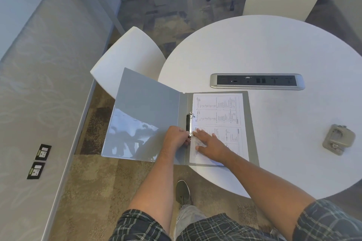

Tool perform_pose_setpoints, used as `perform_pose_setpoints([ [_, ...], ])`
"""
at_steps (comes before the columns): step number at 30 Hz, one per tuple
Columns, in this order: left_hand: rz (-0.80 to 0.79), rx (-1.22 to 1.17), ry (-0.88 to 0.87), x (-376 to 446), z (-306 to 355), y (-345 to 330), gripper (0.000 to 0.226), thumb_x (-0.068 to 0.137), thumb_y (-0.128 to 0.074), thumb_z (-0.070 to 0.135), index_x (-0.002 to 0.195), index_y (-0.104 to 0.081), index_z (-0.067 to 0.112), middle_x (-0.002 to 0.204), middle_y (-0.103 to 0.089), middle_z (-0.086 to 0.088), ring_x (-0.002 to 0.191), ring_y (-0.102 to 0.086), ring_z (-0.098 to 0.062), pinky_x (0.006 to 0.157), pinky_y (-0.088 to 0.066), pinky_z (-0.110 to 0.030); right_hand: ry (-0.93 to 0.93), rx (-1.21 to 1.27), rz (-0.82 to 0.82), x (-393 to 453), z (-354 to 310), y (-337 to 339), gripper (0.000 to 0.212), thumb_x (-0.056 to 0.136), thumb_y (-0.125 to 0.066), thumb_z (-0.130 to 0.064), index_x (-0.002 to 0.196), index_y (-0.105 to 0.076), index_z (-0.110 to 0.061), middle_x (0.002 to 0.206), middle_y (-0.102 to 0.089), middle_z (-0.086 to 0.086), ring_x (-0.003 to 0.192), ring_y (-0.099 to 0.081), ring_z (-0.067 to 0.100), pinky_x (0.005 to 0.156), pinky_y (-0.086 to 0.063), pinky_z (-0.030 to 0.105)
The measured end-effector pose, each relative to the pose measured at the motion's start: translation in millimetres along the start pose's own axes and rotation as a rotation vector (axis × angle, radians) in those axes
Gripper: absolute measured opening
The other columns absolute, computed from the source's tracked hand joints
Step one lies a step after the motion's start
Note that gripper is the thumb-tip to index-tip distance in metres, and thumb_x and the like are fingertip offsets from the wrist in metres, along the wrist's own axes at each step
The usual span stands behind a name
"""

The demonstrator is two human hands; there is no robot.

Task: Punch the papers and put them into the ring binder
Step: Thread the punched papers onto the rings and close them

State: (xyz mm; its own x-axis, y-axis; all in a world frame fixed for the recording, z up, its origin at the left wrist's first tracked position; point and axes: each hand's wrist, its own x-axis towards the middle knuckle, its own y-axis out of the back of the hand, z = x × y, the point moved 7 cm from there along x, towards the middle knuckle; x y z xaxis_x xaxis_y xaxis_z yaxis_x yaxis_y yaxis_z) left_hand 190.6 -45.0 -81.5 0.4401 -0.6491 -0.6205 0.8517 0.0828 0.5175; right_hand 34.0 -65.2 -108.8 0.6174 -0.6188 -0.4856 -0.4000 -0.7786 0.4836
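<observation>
Both hands are at the ring mechanism of the grey ring binder, which lies open at the near-left edge of the round white table, its front cover hanging out over the floor. Left hand has fingers curled, pinching the mechanism's lower end. Right hand lies flat, fingers straight, pressing the printed papers down on the binder's right side. Hole punch sits well off to the right.

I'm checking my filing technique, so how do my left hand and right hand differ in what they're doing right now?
The left hand is curled, pinching the near end of the ring mechanism; the right hand lies flat with straight fingers, pressing the paper. The left hand is over the binder's spine, the right over its right half. Both meet at the near ring.
</observation>
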Motion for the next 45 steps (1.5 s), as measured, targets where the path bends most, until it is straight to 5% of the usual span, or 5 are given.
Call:
perform_pose_setpoints([
  [5, -0.016, -0.028, -0.023, -4.2, 3.2, -14.7, 0.017, 0.091, -0.069, 0.012, 0.085, -0.077, -0.001, 0.073, -0.078, -0.011, 0.063, -0.073, -0.018, 0.08, -0.064, -0.037, -0.141, 0.161, 0.358, -17.6, 13.8, 38.0, 0.052, 0.097, -0.067, -0.019, 0.148, -0.053, -0.024, 0.153, -0.051, -0.002, 0.142, -0.046, 0.02, 0.119, -0.031, 0.037],
  [10, 0.029, -0.071, -0.024, -9.8, 1.9, -23.7, 0.025, 0.091, -0.071, 0.023, 0.085, -0.077, -0.001, 0.076, -0.078, -0.012, 0.064, -0.072, -0.019, 0.073, -0.061, -0.03, -0.504, -0.212, 0.687, -57.4, 53.4, 78.3, 0.071, 0.083, -0.077, -0.047, 0.139, -0.05, -0.012, 0.142, -0.053, 0.009, 0.132, -0.049, 0.031, 0.111, -0.041, 0.044],
  [19, 0.01, -0.195, -0.021, -11.8, -3.0, -36.1, 0.026, 0.089, -0.078, 0.024, 0.085, -0.075, -0.002, 0.071, -0.074, -0.012, 0.061, -0.067, -0.02, 0.063, -0.059, -0.027, -0.746, -0.131, 0.751, -84.7, 77.7, 85.1, 0.091, 0.071, -0.083, -0.057, 0.133, -0.041, -0.007, 0.13, -0.05, 0.017, 0.119, -0.05, 0.034, 0.101, -0.045, 0.044],
  [34, 0.006, -0.17, -0.027, -18.1, -3.2, -39.3, 0.025, 0.093, -0.073, 0.024, 0.089, -0.075, -0.001, 0.076, -0.075, -0.007, 0.065, -0.068, -0.018, 0.077, -0.061, -0.035, -0.684, -0.026, 0.676, -78.3, 75.5, 96.0, 0.042, 0.084, -0.072, -0.015, 0.118, -0.05, -0.002, 0.114, -0.059, 0.02, 0.102, -0.063, 0.036, 0.083, -0.057, 0.041],
  [45, -0.061, -0.151, 0.006, -27.9, -0.7, -39.2, 0.033, 0.09, -0.073, 0.032, 0.095, -0.074, -0.001, 0.085, -0.079, -0.01, 0.083, -0.078, -0.027, 0.086, -0.063, -0.043, -0.447, 0.632, 0.561, -71.2, 90.0, 83.7, 0.04, 0.068, -0.08, -0.031, 0.105, -0.067, -0.022, 0.098, -0.077, -0.002, 0.085, -0.076, 0.026, 0.079, -0.064, 0.049],
])
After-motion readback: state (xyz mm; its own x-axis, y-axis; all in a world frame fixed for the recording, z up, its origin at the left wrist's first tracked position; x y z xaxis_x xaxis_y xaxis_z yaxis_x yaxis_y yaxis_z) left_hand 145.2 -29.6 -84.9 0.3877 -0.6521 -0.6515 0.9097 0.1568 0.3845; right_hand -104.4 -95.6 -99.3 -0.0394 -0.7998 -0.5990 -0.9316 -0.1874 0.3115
